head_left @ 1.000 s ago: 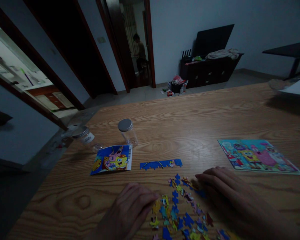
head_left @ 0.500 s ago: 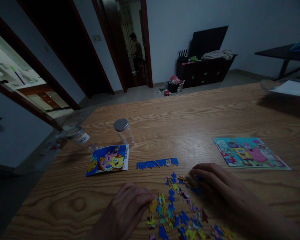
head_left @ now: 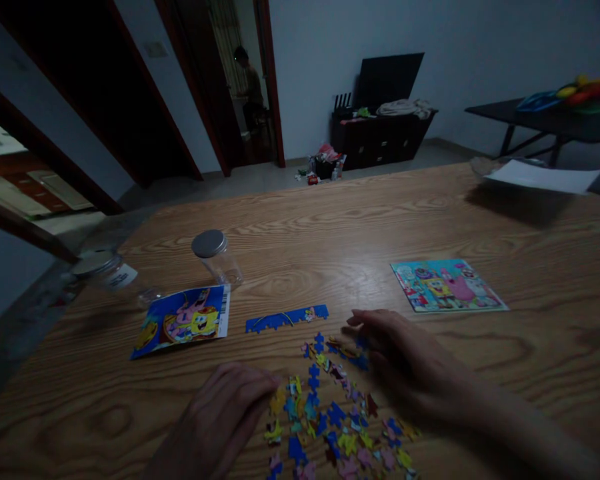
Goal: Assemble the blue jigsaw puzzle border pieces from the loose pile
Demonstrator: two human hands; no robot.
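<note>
Loosely, the jigsaw pieces [head_left: 337, 413] lay scattered in front of us on the wood-grained counter [head_left: 340, 233], between our two hands, blue, yellow and pink mixed together, some overlapping. Just beyond them sat a joined jigsaw strip [head_left: 286, 319], its knobbed edge toward us. We reckoned that a low sweep of the right forearm could push loose pieces aside, and that a knuckle catching the strip could break its joints; in such dim light, pieces of similar blue might also be confused.

Our left hand [head_left: 225, 410] rested with its fingers bent and close together, the tips at an orange piece [head_left: 277, 401] on the pile's edge; we could not tell whether they pinched it. Our right hand [head_left: 407, 360] arched, half curled, over the far right of the pile, close above a blue piece [head_left: 363, 362], and we could not tell whether anything was between its fingers. Farther out lay a SpongeBob picture sheet [head_left: 183, 323] on the left, near a silver-lidded jar [head_left: 217, 257], and a SpongeBob picture board [head_left: 447, 287] on the right.
</note>
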